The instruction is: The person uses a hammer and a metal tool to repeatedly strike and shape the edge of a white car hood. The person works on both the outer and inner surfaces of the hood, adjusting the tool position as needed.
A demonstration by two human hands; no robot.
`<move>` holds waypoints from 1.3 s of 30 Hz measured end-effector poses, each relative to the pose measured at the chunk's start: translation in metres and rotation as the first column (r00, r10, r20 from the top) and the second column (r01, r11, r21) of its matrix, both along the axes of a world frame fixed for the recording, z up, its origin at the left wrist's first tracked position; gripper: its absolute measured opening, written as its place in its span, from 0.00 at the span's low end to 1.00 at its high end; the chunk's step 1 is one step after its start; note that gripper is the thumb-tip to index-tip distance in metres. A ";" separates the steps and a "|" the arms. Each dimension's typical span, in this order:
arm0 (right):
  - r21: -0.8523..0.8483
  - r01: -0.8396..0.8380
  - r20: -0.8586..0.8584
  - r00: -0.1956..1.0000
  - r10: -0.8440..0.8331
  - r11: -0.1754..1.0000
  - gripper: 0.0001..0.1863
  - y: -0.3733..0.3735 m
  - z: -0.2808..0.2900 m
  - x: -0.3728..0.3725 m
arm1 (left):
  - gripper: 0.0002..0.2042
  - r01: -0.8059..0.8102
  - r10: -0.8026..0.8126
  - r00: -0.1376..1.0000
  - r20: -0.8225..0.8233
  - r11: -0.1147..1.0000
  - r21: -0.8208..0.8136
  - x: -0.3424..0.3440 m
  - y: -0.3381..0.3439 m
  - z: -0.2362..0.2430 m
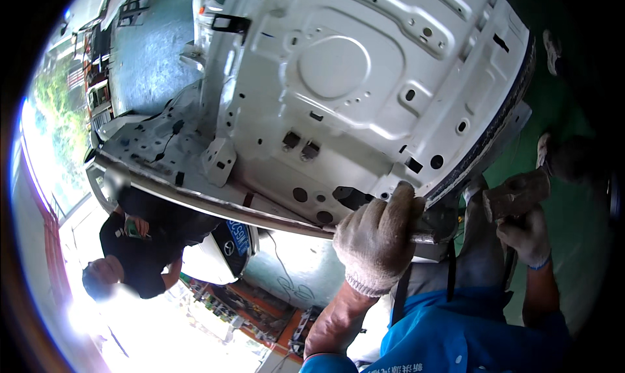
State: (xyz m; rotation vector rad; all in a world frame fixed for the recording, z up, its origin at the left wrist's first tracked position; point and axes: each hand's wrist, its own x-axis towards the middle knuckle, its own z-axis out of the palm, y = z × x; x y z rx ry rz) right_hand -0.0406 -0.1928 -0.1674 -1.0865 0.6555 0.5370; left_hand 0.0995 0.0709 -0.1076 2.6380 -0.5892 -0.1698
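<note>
My left hand, in a knitted work glove, is closed around a short metal bar whose bright end sticks out on the right side of the fist. The fist rests at the near right corner of a pale bare car body panel with pressed ribs and holes. Off to the right, my gloved right hand grips a hammer with a blocky, worn head. The hammer head is raised apart from the bar. Most of its handle is hidden by the fingers.
A person in dark clothes is at the left, beyond the panel's edge. Behind them is a white car with a blue plate. A cable lies on the floor. Shoes of someone else show at the right rim.
</note>
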 end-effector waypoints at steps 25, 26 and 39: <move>-0.535 -0.096 0.402 0.845 0.353 0.839 0.21 0.037 0.123 0.069 | 0.06 -0.118 0.141 0.980 0.140 0.979 -0.165 0.003 0.012 0.000; -0.571 -0.138 0.405 0.810 0.424 0.809 0.22 0.039 0.126 0.075 | 0.06 -0.123 0.145 0.979 0.144 0.980 -0.156 0.003 0.011 0.002; -0.613 0.113 0.468 0.849 0.244 0.782 0.21 -0.021 0.163 0.066 | 0.06 -0.142 0.170 0.973 0.159 0.974 -0.174 0.001 0.012 0.002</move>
